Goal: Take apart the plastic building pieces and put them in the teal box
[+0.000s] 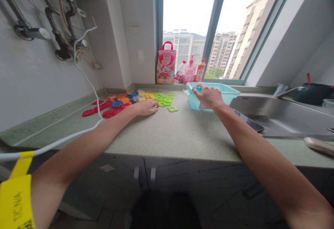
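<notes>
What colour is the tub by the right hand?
The tub is pale turquoise; the head view shows it.

Passage is free over the near middle of the counter (161, 137); a white cable (52, 146) crosses left, a turquoise basket (192, 101) stands far right.

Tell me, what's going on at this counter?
A person's left hand is at the edge of a spread of colourful flat pieces, close to the green ones. The right hand is at the turquoise tub, beside the sink. Whether either hand holds a piece isn't clear.
</notes>
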`<action>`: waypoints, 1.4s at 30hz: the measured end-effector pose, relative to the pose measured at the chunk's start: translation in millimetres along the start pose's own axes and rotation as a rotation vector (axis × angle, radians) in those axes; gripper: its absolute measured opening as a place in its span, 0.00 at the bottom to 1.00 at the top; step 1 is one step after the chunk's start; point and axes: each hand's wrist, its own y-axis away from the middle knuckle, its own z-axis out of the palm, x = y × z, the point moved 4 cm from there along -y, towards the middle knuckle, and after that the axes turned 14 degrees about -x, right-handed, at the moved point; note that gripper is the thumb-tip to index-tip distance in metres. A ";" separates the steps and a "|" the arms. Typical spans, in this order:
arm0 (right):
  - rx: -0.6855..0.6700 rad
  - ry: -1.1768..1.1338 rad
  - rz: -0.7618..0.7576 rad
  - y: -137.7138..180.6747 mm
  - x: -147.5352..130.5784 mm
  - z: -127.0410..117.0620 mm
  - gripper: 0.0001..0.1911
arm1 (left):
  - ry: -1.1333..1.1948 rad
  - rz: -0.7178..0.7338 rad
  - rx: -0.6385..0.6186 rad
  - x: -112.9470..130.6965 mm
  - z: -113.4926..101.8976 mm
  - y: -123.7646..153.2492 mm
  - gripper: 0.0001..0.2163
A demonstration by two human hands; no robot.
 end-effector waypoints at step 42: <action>-0.054 0.178 -0.084 -4.7 0.9 6.5 0.31 | 0.015 -0.033 -0.041 -0.8 -0.4 0.0 0.28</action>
